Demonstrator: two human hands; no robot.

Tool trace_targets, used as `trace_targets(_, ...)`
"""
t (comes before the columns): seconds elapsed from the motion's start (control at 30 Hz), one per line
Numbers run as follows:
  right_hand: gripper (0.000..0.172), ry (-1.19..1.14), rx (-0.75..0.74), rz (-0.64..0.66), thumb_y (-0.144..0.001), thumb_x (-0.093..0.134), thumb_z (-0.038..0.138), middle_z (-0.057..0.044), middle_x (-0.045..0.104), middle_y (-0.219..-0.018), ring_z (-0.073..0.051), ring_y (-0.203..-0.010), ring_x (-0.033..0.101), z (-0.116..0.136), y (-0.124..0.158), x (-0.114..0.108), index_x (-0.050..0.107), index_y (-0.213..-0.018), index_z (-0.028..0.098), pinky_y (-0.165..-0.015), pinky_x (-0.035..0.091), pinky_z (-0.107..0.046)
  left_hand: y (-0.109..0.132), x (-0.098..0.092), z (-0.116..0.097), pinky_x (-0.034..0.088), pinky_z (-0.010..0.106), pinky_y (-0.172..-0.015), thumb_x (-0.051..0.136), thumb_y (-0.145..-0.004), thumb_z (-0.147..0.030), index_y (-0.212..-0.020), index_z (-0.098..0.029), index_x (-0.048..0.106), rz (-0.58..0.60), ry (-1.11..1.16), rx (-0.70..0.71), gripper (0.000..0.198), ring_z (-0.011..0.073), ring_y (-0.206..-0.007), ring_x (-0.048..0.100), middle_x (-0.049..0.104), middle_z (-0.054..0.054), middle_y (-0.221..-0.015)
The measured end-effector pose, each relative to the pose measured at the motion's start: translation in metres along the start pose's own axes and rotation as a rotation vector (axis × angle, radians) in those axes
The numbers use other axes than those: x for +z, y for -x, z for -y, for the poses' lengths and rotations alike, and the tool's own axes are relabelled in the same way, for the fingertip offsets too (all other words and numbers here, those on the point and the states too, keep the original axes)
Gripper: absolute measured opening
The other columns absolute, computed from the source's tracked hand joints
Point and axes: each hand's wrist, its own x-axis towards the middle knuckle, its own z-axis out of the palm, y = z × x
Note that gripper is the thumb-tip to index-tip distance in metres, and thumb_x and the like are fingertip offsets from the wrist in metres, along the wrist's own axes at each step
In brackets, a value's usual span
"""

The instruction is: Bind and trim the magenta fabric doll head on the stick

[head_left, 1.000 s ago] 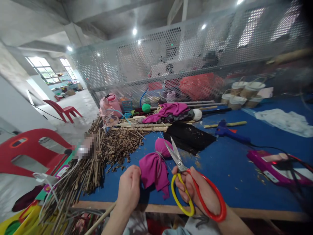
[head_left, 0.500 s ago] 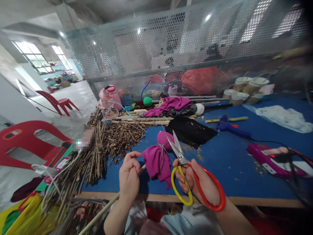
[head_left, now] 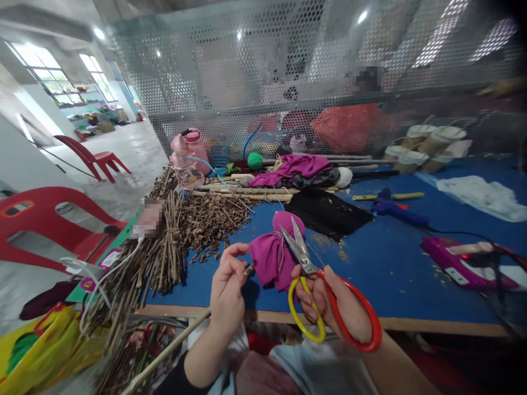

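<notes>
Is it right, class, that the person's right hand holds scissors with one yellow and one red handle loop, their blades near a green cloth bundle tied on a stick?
Not quite: the cloth bundle is magenta, not green, as the head view shows. The rest stands: the right hand holds the scissors with one yellow and one red loop, blades by the bundle, which sits on the stick that the left hand grips.

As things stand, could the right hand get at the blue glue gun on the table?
Probably not freely: the right hand is full, fingers through the scissors handles. The glue gun lies beyond it on bare blue table, nothing between, so only the scissors hinder it.
</notes>
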Motion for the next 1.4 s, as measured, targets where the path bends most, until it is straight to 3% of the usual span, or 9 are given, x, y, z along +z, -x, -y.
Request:
trace_targets(0.43, 0.045, 0.249, -0.139, -0.039, -0.078, 0.060, 0.058, 0.004, 0.045, -0.065, -0.007, -0.048, 0.039, -0.002, 0.006, 0.008, 0.052, -0.100, 0.020, -0.049, 0.034, -0.023, 0.004, 0.001, 0.002, 0.037, 0.035, -0.091, 0.043, -0.069, -0.002, -0.048, -0.017, 0.049, 0.166, 0.007, -0.002, 0.026, 0.0232, -0.105, 0.054, 0.068, 0.007, -0.104)
trace_targets(0.57, 0.043, 0.423, -0.320, -0.080, -0.076, 0.069, 0.045, 0.004, 0.047, -0.069, -0.007, -0.053, 0.040, 0.001, 0.003, 0.028, 0.048, -0.104, 0.019, -0.048, 0.034, -0.020, 0.009, 0.020, 0.000, 0.043, 0.035, -0.089, 0.044, -0.087, -0.019, -0.096, -0.019, 0.066, 0.161, -0.089, -0.066, 0.023, 0.0213, -0.101, 0.056, 0.063, 0.008, -0.105)
trace_targets(0.67, 0.038, 0.414, -0.357, -0.046, -0.078, 0.066, 0.044, 0.005, 0.047, -0.064, -0.007, -0.050, 0.040, 0.001, 0.001, 0.043, 0.049, -0.101, 0.019, -0.046, 0.035, -0.019, 0.014, 0.032, 0.002, 0.045, 0.032, -0.089, 0.048, -0.090, -0.031, -0.130, -0.026, 0.044, 0.123, -0.087, -0.049, 0.040, 0.0181, -0.099, 0.056, 0.056, 0.005, -0.103)
trace_targets(0.8, 0.035, 0.370, -0.397, 0.000, -0.078, 0.068, 0.037, 0.000, 0.058, -0.079, -0.011, -0.060, 0.052, -0.003, -0.001, 0.055, 0.053, -0.104, 0.021, -0.058, 0.045, -0.024, 0.018, 0.041, 0.004, 0.047, 0.031, -0.090, 0.050, -0.090, -0.033, -0.137, -0.029, 0.029, 0.127, -0.025, -0.047, 0.051, 0.0153, -0.093, 0.056, 0.049, 0.002, -0.093)
trace_targets(0.97, 0.035, 0.336, -0.336, 0.026, -0.079, 0.067, 0.036, 0.001, 0.058, -0.068, -0.011, -0.055, 0.052, -0.006, 0.002, 0.057, 0.057, -0.107, 0.018, -0.054, 0.045, -0.023, 0.020, 0.047, -0.002, 0.051, 0.019, -0.060, 0.053, -0.089, -0.033, -0.135, -0.031, 0.030, 0.112, 0.075, -0.165, 0.052, 0.0073, -0.063, 0.052, 0.047, -0.001, -0.087)
trace_targets(1.07, 0.028, 0.361, -0.301, 0.044, -0.079, 0.064, 0.041, 0.003, 0.050, -0.052, -0.009, -0.046, 0.046, -0.004, 0.004, 0.057, 0.062, -0.087, 0.014, -0.046, 0.040, -0.021, 0.022, 0.049, -0.006, 0.035, 0.014, -0.033, 0.049, -0.090, -0.037, -0.134, -0.033, 0.028, 0.167, 0.153, -0.275, 0.049, 0.0007, -0.039, 0.039, 0.050, -0.001, -0.088)
trace_targets(1.2, 0.035, 0.368, -0.311, 0.053, -0.077, 0.065, 0.042, 0.001, 0.052, -0.053, -0.009, -0.046, 0.047, -0.002, 0.005, 0.056, 0.053, -0.059, 0.015, -0.046, 0.040, -0.021, 0.025, 0.051, -0.007, 0.031, 0.015, -0.029, 0.049, -0.090, -0.040, -0.133, -0.031, 0.030, 0.168, 0.143, -0.297, 0.048, -0.0003, -0.035, 0.036, 0.052, -0.001, -0.088)
trace_targets(1.3, 0.031, 0.331, -0.303, 0.016, -0.077, 0.066, 0.039, 0.001, 0.053, -0.055, -0.009, -0.047, 0.049, -0.003, 0.005, 0.054, 0.053, -0.062, 0.015, -0.046, 0.041, -0.021, 0.024, 0.050, -0.004, 0.045, 0.016, -0.042, 0.049, -0.090, -0.037, -0.132, -0.029, 0.031, 0.130, 0.065, -0.221, 0.046, 0.0046, -0.050, 0.051, 0.051, 0.001, -0.090)
trace_targets(1.4, 0.026, 0.308, -0.288, -0.006, -0.076, 0.066, 0.037, 0.001, 0.054, -0.056, -0.010, -0.047, 0.051, -0.003, 0.006, 0.053, 0.053, -0.066, 0.017, -0.046, 0.042, -0.021, 0.025, 0.050, 0.000, 0.052, 0.025, -0.080, 0.052, -0.089, -0.034, -0.132, -0.027, 0.032, 0.058, -0.047, -0.070, 0.048, 0.0142, -0.090, 0.059, 0.050, 0.004, -0.099)
